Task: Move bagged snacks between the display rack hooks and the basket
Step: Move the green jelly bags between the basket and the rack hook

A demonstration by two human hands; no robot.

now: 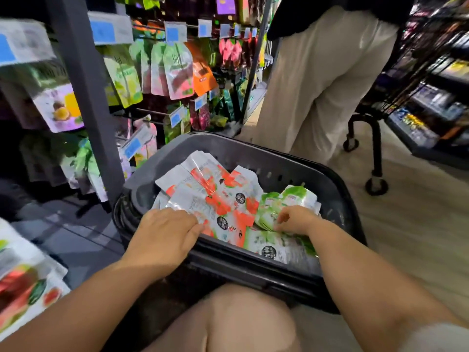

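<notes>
Head view: a dark grey basket (279, 158) sits on the floor just beyond the person's bent knee (241, 318). Inside it lies a loose heap of snack bags: red-and-white bags (220, 199) across the left and middle, green-and-white bags (297, 196) on the right, the piles overlapping.

The left hand (165, 229) rests palm down at the near left of the basket. Its fingers are close together and bent over the edge of a red-and-white bag. The thumb is hidden, so I cannot tell whether it grips the bag or only presses on it. The right hand (295, 219) is at the near right, its fingers curled, with thumb and forefinger pinching the edge of a green-and-white bag.

To the left and far behind the basket stands the display rack (83, 97), where hanging bags (177, 69) fill the hooks under blue price tags (172, 34). On the far right another person in beige trousers (317, 85) stands beside a wheeled black cart (377, 186). More blurred bags (22, 283) show at the near left edge.
</notes>
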